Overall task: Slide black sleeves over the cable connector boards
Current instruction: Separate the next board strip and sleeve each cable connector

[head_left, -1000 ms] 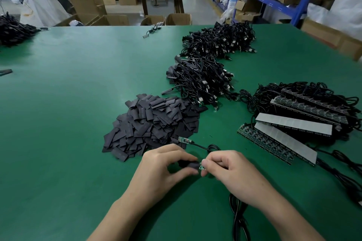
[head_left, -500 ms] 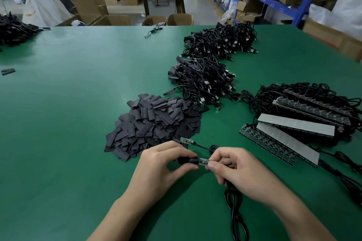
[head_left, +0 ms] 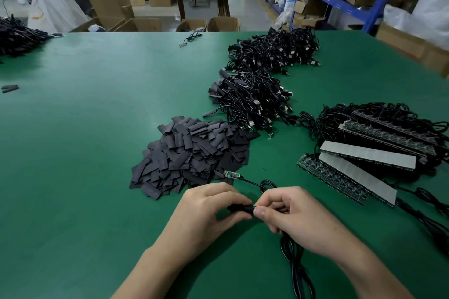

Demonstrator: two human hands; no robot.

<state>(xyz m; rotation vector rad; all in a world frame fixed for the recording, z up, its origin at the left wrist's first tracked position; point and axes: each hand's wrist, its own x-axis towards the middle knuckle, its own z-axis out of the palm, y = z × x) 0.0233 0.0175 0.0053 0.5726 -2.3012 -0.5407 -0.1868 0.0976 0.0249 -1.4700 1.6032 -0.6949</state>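
Right now my left hand [head_left: 206, 211] is pinching a black sleeve [head_left: 239, 209] between thumb and fingers. My right hand [head_left: 291, 216] grips the cable [head_left: 291, 250] right at the sleeve's mouth, so this board looks almost fully inside. All of that is just above the green tabletop [head_left: 97, 128], close to me. Progress-wise I'd guess there's plenty left: a bare connector board [head_left: 231, 174] lies just beyond my hands, and the sleeve pile [head_left: 194, 155] beside it is huge. As for the cable heaps [head_left: 250, 99] further back, I honestly can't tell how many are done.
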